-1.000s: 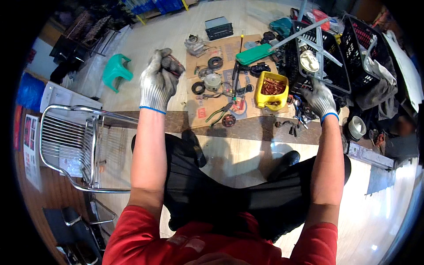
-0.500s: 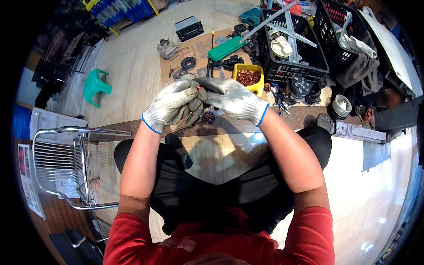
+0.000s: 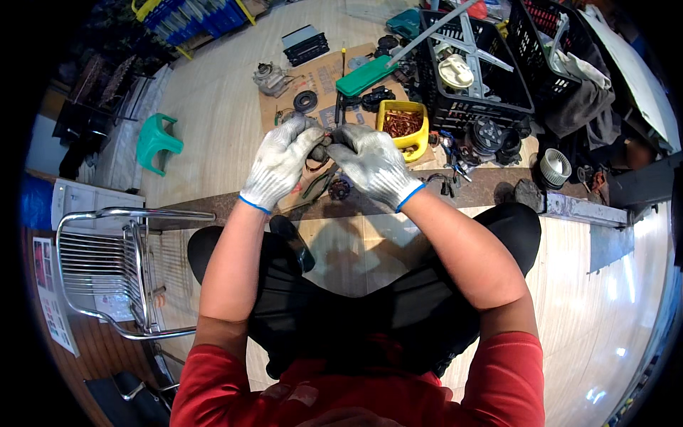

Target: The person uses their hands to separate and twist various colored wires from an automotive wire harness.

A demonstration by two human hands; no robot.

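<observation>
Both my hands wear white knit gloves with dark, soiled fingers and blue cuffs. My left hand (image 3: 277, 162) and my right hand (image 3: 371, 160) meet fingertip to fingertip above the cardboard. Closed fingers on both sides pinch something small with a reddish spot; the gloves hide most of it. Just below the fingers lies a pair of pliers (image 3: 318, 183). Beside it sits a round, dark part with coppery bits (image 3: 340, 188). Right of my right hand stands a yellow container (image 3: 422, 135) holding many copper-coloured pieces (image 3: 402, 122).
Past my hands, a cardboard sheet (image 3: 327, 77) carries a black ring (image 3: 305, 102), a metal housing (image 3: 270, 78) and a green-headed tool (image 3: 366, 77). Black crates (image 3: 484, 114) stand at the far right. Left are a green stool (image 3: 158, 144) and a metal chair (image 3: 96, 263).
My right hand has turned and its fingers have drawn in toward the left fingertips. My left hand has tilted more upright, so the pliers beneath now show more fully.
</observation>
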